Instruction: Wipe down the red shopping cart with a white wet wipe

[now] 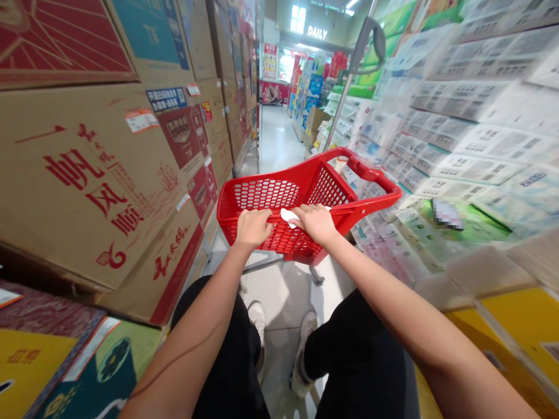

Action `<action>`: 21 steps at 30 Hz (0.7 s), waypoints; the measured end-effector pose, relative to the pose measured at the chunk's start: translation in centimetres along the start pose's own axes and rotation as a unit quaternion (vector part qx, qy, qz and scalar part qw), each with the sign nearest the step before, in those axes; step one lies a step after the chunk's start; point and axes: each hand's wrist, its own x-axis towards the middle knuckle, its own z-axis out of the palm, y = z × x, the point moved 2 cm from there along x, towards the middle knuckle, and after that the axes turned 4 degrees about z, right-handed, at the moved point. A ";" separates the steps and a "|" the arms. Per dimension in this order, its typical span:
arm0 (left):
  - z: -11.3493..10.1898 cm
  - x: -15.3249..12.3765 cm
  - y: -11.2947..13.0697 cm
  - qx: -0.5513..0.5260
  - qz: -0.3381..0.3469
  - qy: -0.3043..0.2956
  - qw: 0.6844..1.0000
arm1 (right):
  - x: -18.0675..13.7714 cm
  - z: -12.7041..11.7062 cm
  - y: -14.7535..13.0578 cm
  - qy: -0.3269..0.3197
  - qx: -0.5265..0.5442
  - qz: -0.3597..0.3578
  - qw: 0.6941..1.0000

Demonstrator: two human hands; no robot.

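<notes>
A red plastic shopping cart (271, 185) with perforated sides stands sideways in front of me. Its handle (371, 174) points to the right. My left hand (254, 227) is closed over the near rim of the basket. Farther right on that same rim, my right hand (315, 222) is closed with a crumpled white cloth or tissue (288, 217) under its fingers. I cannot tell which of the two materials it is. The undersides of both hands' fingers are hidden. Nothing shows inside the visible part of the basket.
Stacked cardboard cartons (87, 186) wall the left side closely. Piled white plastic-wrapped packs (463, 134) line the right, with yellow boxes (519, 326) below. A metal pole with a grey handle (367, 46) rises behind the cart. The tiled aisle (279, 131) runs on toward more shelves.
</notes>
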 end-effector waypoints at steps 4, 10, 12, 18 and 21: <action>-0.1 0.0 -0.4 -0.005 -0.006 -0.001 1.000 | -1.7 -1.8 3.9 -0.025 -0.006 -0.006 1.000; 0.1 -0.1 0.5 -0.010 -0.006 -0.003 1.000 | -3.8 -3.7 7.2 -0.040 -0.007 -0.015 0.999; 0.2 -0.2 1.0 -0.005 -0.005 0.002 1.000 | -4.1 -3.5 7.0 -0.033 -0.025 0.006 0.999; -0.2 -0.1 1.7 -0.011 -0.006 -0.001 1.000 | -3.7 -2.5 5.6 0.002 -0.053 0.054 0.997; -0.4 0.0 1.8 -0.010 -0.012 -0.009 1.000 | -3.0 -2.0 5.0 0.011 -0.056 0.064 0.996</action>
